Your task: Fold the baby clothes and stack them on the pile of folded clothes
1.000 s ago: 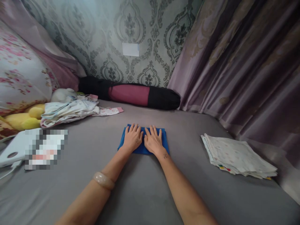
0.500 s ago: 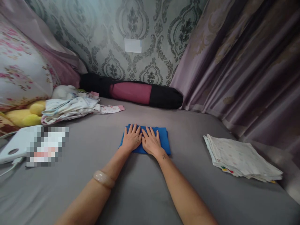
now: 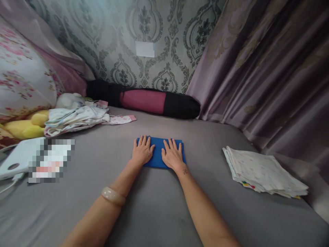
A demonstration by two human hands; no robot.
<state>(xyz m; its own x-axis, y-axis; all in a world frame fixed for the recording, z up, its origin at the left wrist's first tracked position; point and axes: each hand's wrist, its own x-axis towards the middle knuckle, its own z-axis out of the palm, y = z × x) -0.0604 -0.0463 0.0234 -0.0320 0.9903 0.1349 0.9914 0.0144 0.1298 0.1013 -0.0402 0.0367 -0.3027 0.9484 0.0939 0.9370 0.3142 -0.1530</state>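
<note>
A folded blue cloth [image 3: 157,158] lies flat on the grey bed sheet [image 3: 159,199] in front of me. My left hand [image 3: 143,151] rests palm down on its left part, fingers stretched and pointing away from me. On the right part of the cloth lies my right hand [image 3: 173,154], also flat with the fingers spread. A strip of blue shows between the two hands. Neither hand grips anything. A pale bangle [image 3: 113,196] sits on my left forearm.
At the right lies a stack of folded whitish cloths [image 3: 264,171]. Crumpled light clothes [image 3: 77,120] and a yellow plush toy [image 3: 25,127] are at the left, behind a white device with a cable [image 3: 23,156]. A black and pink long bag [image 3: 144,101] lies along the wall.
My hands have slid apart on the blue cloth, the left one leftward and the right one rightward. The cloth looks flatter and stays in the same place.
</note>
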